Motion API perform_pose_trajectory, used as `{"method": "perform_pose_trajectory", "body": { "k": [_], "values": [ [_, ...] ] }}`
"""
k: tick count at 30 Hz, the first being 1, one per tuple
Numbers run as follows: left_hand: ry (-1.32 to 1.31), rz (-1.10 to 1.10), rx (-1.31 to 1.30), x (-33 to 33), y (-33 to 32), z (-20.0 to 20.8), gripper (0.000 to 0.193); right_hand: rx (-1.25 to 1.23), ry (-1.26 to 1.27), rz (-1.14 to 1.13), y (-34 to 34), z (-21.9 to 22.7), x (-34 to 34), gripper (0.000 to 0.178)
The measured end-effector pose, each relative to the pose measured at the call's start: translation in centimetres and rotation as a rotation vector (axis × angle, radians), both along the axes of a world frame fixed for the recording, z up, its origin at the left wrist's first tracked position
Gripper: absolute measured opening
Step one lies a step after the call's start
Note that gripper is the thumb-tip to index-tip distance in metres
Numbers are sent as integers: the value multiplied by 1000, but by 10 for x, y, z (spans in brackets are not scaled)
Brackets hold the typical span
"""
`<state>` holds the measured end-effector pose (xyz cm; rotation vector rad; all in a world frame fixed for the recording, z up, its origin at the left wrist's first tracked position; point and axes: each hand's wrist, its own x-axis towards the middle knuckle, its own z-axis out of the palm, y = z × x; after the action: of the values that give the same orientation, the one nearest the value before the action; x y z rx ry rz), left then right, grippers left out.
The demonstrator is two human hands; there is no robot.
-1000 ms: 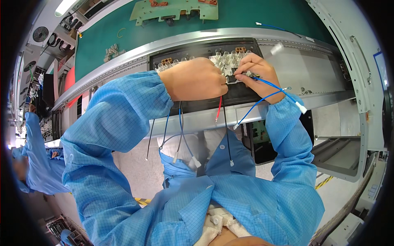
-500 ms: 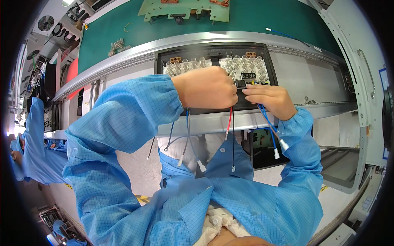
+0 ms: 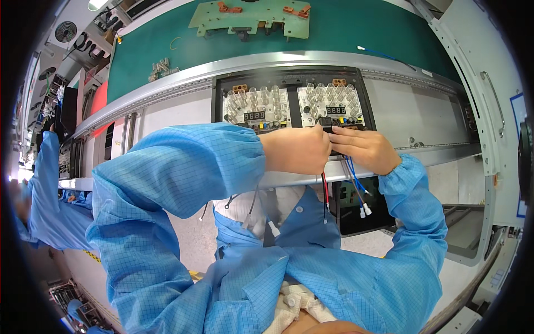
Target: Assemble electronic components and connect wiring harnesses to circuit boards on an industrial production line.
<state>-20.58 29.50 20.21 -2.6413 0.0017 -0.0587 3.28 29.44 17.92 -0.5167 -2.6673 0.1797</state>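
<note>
Nearest the camera, the blue grid-patterned sleeves [image 3: 167, 183] of an anti-static coat are seen, smooth and lightly creased, crossing in front of the chest. Below the wrists, thin wires are left hanging: a red wire [image 3: 324, 186] and blue wires [image 3: 354, 179] ending in small white terminals [image 3: 364, 211], presumably kept slack so that they can be fed upward one at a time.

At the sleeve ends, the left hand [image 3: 297, 150] and the right hand [image 3: 364, 149] are brought together, touching, at the lower edge of the right circuit board [image 3: 331, 106]. The fingers of both hands are curled closed around a small dark connector [image 3: 327, 122] at that edge; exactly how it is pinched cannot be told, since the fingertips are hidden behind the knuckles.

The right board lies just beside the left circuit board [image 3: 256, 107] in a black rectangular tray [image 3: 219, 100]; both are white, studded with clear cylindrical parts and a small dark display, and are held flat at working reach. Behind the metal rail [image 3: 167, 89], a matt green conveyor belt [image 3: 356, 28] is shown carrying a pale green fixture plate [image 3: 250, 14]. At far left, another person's blue sleeve [image 3: 41, 183] is visible.
</note>
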Motion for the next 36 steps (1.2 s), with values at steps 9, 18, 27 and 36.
{"method": "perform_pose_trajectory", "body": {
  "k": [9,18,27,36],
  "values": [
    [-21,72,-125,9,-6,-9,20,-12,-175,-66,-18,6,4,36],
    [30,81,-606,-8,39,34,22,-259,-77,24,19,48,7,39],
    [-809,703,-395,-137,104,62,46,-548,221,-351,155,66,-6,29],
    [-1344,1399,-1024,-221,237,-9,56,-1225,393,-554,235,29,-66,68]
  ]
}}
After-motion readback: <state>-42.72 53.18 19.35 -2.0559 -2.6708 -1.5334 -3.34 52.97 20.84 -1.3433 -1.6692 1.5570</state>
